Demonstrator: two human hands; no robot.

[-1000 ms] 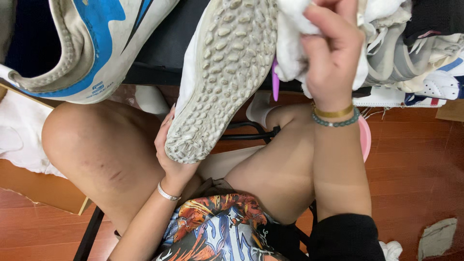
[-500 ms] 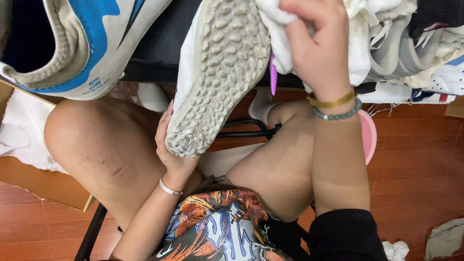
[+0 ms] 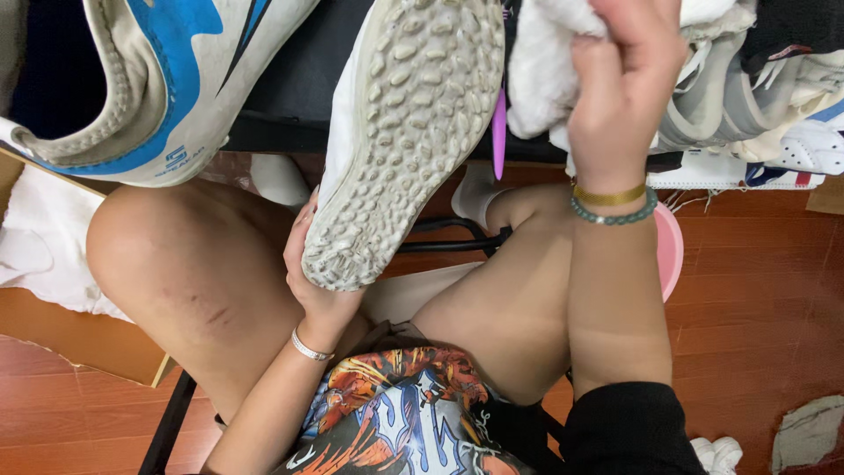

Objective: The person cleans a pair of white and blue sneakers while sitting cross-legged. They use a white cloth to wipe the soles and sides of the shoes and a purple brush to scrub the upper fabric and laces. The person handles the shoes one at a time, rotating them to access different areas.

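1. Two hands at work on one shoe. The left hand [image 3: 318, 280] cups the heel end of a white shoe [image 3: 406, 132] from below, fingers curled against its side; the studded grey sole faces the camera, toe pointing up and away.
2. The right hand [image 3: 621, 92] is closed around a bunched white cloth [image 3: 547, 75], held just right of the sole, near its upper part.
3. To wipe well, judged: keep the heel braced in the left palm so the shoe does not twist, and press a folded edge of cloth between the studs.
4. A purple handle [image 3: 498, 132] shows between shoe and cloth; what it belongs to I cannot tell.
5. Hidden: the shoe's upper, its toe (cut off at the top edge), and whether cloth touches sole.
6. A blue-and-white shoe [image 3: 132, 79] lies at upper left, partly cut off.
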